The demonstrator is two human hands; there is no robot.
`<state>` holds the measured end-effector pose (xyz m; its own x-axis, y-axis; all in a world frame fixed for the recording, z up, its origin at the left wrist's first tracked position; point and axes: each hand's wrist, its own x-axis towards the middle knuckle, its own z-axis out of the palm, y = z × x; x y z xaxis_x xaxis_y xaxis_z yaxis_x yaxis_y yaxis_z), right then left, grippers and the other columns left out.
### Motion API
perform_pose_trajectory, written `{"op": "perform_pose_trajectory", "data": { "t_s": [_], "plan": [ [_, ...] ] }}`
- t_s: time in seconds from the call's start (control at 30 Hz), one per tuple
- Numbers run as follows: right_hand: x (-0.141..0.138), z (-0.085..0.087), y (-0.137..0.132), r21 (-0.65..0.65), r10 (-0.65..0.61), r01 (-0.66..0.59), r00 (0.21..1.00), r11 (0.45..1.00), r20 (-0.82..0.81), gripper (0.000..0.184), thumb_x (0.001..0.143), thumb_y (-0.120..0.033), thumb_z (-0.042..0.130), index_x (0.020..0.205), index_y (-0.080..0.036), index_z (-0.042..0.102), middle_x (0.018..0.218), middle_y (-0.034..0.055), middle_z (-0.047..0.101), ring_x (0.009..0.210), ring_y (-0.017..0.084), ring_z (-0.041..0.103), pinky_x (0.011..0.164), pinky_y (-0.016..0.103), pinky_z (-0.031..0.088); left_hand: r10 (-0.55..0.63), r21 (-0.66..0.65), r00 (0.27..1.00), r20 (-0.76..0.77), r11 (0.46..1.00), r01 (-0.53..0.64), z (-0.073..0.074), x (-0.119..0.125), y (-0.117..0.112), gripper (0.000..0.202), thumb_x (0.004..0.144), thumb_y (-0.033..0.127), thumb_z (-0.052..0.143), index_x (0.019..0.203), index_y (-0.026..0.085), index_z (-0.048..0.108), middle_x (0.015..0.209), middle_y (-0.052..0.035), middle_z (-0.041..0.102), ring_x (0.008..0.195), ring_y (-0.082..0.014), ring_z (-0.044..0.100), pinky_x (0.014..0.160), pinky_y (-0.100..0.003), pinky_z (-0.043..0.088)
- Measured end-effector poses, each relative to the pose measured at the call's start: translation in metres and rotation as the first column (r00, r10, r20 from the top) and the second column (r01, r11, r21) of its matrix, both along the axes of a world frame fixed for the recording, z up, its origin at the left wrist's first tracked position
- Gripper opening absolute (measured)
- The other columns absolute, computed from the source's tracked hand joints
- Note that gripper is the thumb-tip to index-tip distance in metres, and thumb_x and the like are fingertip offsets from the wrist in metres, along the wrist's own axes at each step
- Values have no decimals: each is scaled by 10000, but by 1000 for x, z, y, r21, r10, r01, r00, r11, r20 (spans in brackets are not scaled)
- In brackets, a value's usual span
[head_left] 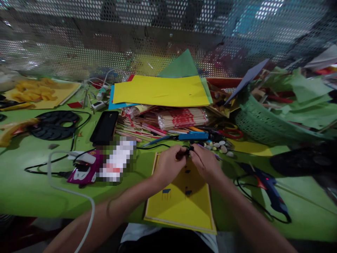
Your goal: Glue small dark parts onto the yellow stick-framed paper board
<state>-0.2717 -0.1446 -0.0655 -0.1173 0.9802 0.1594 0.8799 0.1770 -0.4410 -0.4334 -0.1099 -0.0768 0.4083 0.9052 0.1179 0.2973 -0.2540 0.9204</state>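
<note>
My left hand (171, 163) and my right hand (205, 160) meet over the far end of a yellow board (181, 214). Between their fingertips is a small black piece (189, 150); its kind is too small and dark to tell. Both hands are closed in a pinch on it. The board has a thin wooden strip border. On it stand a tiny blue-topped table (166, 192) with thin legs and a similar small blue piece (188, 192). Another little dark piece (187, 171) sits nearer my fingers, partly shaded.
A glue gun (273, 193) lies at right, its cord looped beside it. Behind my hands are a blue utility knife (193, 136), pebbles (223, 147) and bundled sticks (183, 118). A phone (104, 127), purple power strip (86, 168) and white cable (92, 211) occupy the left; a green basket (263, 121) stands right.
</note>
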Motion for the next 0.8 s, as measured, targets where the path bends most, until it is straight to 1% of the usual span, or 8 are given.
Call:
{"op": "perform_pose_trajectory", "data": {
  "t_s": [0.1, 0.17, 0.23, 0.33, 0.4, 0.5, 0.63, 0.8],
  "plan": [
    [-1, -1, 1, 23, -5, 5, 1000, 1000, -7, 218, 956, -304, 325, 765, -231, 400, 676, 20, 526, 645, 202, 501, 583, 299, 287, -8, 8, 1000, 1, 1000, 8, 1, 0, -1, 128, 804, 179, 556, 874, 184, 663, 809, -3, 702, 719, -135, 619, 691, -239, 453],
    [-1, -2, 1, 29, 1, 0, 999, 1000, -32, 227, 958, -307, 321, 754, -233, 389, 664, 13, 510, 634, 196, 485, 579, 298, 280, -11, -12, 1000, 2, 1000, 11, 1, 0, 0, 121, 803, 186, 557, 867, 182, 659, 805, -1, 701, 710, -133, 617, 685, -238, 451],
    [0, -3, 1, 25, 5, -3, 997, 1000, -81, 238, 962, -308, 311, 742, -236, 369, 650, 1, 484, 619, 188, 462, 575, 296, 276, -10, -47, 1000, 17, 999, 11, -1, 1, 2, 107, 796, 193, 565, 857, 176, 652, 794, -1, 697, 698, -131, 612, 674, -236, 448],
    [2, -3, 1, 3, 8, -7, 982, 1000, -189, 249, 965, -300, 302, 727, -240, 339, 642, -16, 454, 608, 173, 433, 573, 288, 284, -24, -112, 996, 84, 993, 34, -2, 1, 5, 85, 793, 205, 571, 841, 169, 631, 772, 3, 681, 686, -125, 602, 650, -225, 445],
    [3, -2, 1, -14, 15, -19, 969, 1000, -247, 257, 973, -311, 299, 730, -239, 343, 656, -17, 459, 622, 168, 437, 579, 282, 295, -37, -122, 993, 112, 991, 50, -3, 1, 6, 76, 793, 207, 573, 836, 170, 624, 762, 10, 674, 684, -122, 599, 640, -218, 441],
    [2, -1, 2, -33, 20, -28, 971, 999, -238, 263, 974, -342, 326, 736, -235, 362, 673, -14, 483, 631, 165, 446, 580, 281, 294, -26, -71, 998, 65, 997, 31, -2, 0, 4, 79, 786, 191, 577, 840, 177, 632, 763, 14, 677, 688, -122, 601, 641, -217, 429],
    [-2, -2, 4, -32, 4, -11, 982, 999, -190, 255, 953, -304, 354, 708, -234, 340, 646, -21, 478, 610, 159, 440, 565, 280, 271, -14, 7, 1000, -11, 1000, 14, -1, 0, 1, 82, 794, 177, 560, 837, 186, 630, 763, 13, 676, 686, -125, 596, 653, -226, 416],
    [-3, -6, 5, -8, 1, -3, 978, 1000, -207, 247, 943, -282, 341, 701, -232, 330, 651, -19, 475, 625, 162, 440, 575, 282, 266, -13, 9, 1000, -18, 1000, 13, -1, 0, 2, 70, 800, 178, 550, 815, 188, 618, 745, 14, 663, 677, -123, 584, 644, -223, 406]
  ]
}}
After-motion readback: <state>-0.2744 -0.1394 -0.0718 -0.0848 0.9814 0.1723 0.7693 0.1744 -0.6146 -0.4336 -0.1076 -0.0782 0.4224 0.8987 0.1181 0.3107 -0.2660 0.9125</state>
